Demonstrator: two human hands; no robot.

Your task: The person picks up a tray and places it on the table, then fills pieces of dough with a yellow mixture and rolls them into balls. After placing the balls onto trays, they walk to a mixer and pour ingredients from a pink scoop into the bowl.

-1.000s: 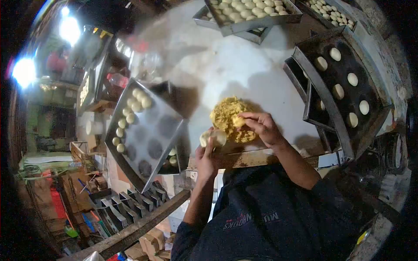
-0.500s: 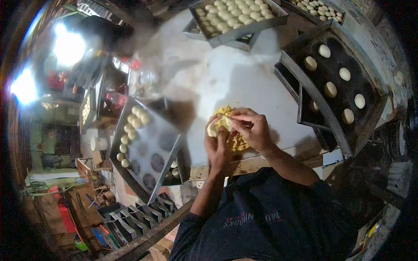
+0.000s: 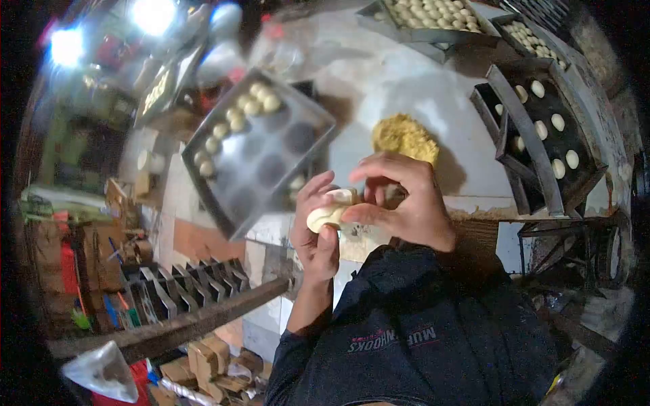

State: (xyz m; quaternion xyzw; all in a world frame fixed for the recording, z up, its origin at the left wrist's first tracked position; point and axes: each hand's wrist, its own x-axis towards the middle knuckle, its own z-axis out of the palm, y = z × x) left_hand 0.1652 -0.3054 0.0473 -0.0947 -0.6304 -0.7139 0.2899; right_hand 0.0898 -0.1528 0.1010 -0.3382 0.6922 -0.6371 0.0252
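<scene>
A pale, soft piece of dough (image 3: 323,218) rests in my left hand (image 3: 313,237), with the fingers curled behind it and the thumb on its near side. My right hand (image 3: 413,203) comes in from the right, its thumb and bent fingers closed at the dough's upper right edge. Whether anything is inside the dough cannot be seen. Just beyond my right hand, a mound of yellow crumbly filling (image 3: 405,137) lies on the white tabletop (image 3: 352,81).
To the left, a metal tray (image 3: 271,159) holds round dough balls along one side. A dark tray (image 3: 542,162) with several spaced balls stands at right. Fuller trays (image 3: 440,17) sit at the back. Metal dividers (image 3: 183,287) and a wooden beam (image 3: 203,318) are lower left.
Both hands have come back from above the yellow filling toward my body, bringing the dough along. The filling mound now shows more fully. The view has swung, shifting the trays in the picture.
</scene>
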